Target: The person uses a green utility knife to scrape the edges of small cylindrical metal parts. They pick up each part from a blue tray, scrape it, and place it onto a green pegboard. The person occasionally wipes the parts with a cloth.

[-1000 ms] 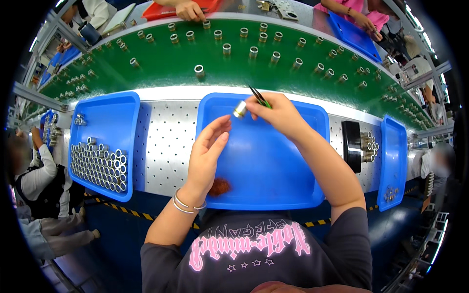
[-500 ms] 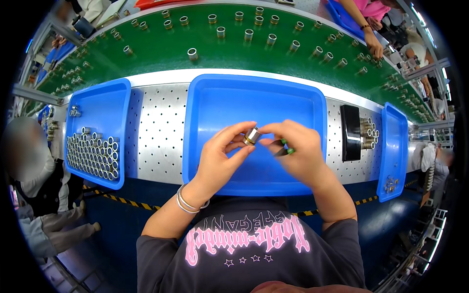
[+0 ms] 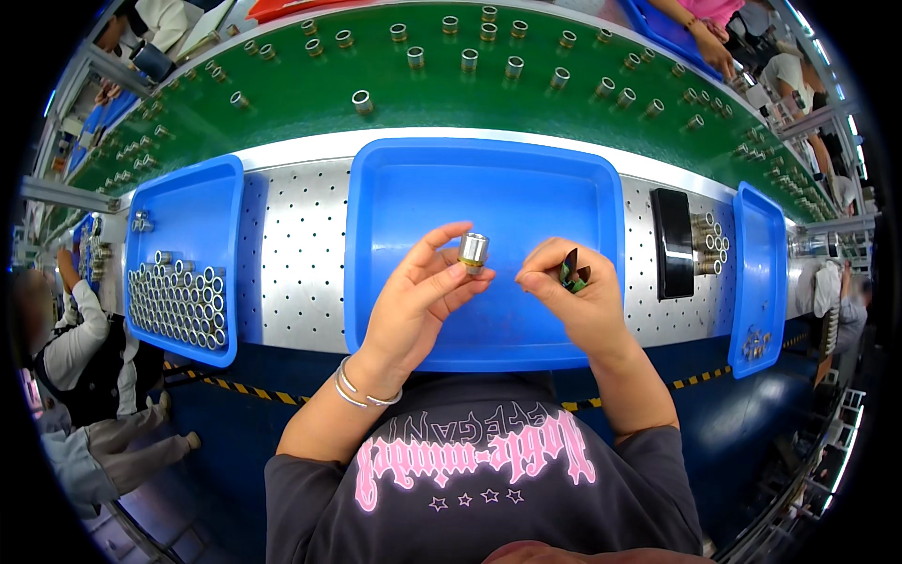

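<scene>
A short silver metal sleeve (image 3: 474,246) with a yellowish band at its lower end rests upright in the fingers of my left hand (image 3: 410,303). Both hands are over the large blue tray (image 3: 489,361). To the right of the sleeve, and apart from it, my right hand (image 3: 588,305) is closed with thumb and forefinger pinched together. A small tool with dark tips and green parts (image 3: 570,271) pokes out of that fist; its exact kind is hidden by the fingers. Whether the pinched fingertips also hold something tiny does not show.
Many similar sleeves stand on the green conveyor belt (image 3: 291,85). A blue tray (image 3: 235,273) at left holds rows of sleeves. At right lie a black phone-like slab (image 3: 673,242), several sleeves (image 3: 711,244) and a narrow blue tray (image 3: 769,254). Other people work at both sides.
My right hand has drawn back from the sleeve, and its fingers have closed up. My left hand has tipped the sleeve more upright and moved slightly left. Sleeves on the belt sit slightly further left.
</scene>
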A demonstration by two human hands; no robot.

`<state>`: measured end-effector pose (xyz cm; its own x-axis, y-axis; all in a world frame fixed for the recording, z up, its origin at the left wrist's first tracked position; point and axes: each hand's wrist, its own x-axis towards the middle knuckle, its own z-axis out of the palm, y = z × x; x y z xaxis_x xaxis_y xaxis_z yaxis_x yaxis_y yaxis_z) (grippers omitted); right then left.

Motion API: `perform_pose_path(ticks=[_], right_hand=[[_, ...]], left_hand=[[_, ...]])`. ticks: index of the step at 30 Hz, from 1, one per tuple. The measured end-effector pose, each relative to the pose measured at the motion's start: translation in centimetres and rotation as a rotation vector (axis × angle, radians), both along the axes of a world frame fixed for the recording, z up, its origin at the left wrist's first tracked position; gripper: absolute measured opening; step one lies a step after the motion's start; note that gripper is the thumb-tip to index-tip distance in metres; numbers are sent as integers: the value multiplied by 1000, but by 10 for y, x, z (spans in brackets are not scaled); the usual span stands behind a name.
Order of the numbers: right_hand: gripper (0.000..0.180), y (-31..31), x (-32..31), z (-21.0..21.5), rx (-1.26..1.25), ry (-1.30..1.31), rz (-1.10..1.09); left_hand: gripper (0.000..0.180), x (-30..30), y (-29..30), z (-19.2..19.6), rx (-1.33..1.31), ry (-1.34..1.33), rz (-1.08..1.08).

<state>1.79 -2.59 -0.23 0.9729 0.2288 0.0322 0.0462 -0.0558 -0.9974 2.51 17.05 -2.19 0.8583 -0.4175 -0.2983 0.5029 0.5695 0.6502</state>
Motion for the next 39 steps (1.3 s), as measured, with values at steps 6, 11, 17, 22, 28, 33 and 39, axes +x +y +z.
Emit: perform_pose_path(ticks=[6,11,17,22,28,33,39], right_hand=[[3,8,-1,1,163,-34,-30],[11,-2,-2,-1,-50,-118,77],[30,10,7,8,-534,-575,-85],[30,11,14,10,-711,-594,28],[22,-3,22,6,-532,-449,-31],[14,-8,18,14,-414,-338,-121],[8,-6,13,12,-222,-314,-192]], left_hand=[[45,0,-3,-2,10,21,5],[45,0,-4,-3,95,-47,4],[46,0,-9,-5,292,-321,-29],[47,-1,-13,1,650,-568,-64],[45,-3,-9,-6,364,-339,-104],[46,1,-6,1,131,-98,-95],[45,2,-6,-1,55,-32,-67]])
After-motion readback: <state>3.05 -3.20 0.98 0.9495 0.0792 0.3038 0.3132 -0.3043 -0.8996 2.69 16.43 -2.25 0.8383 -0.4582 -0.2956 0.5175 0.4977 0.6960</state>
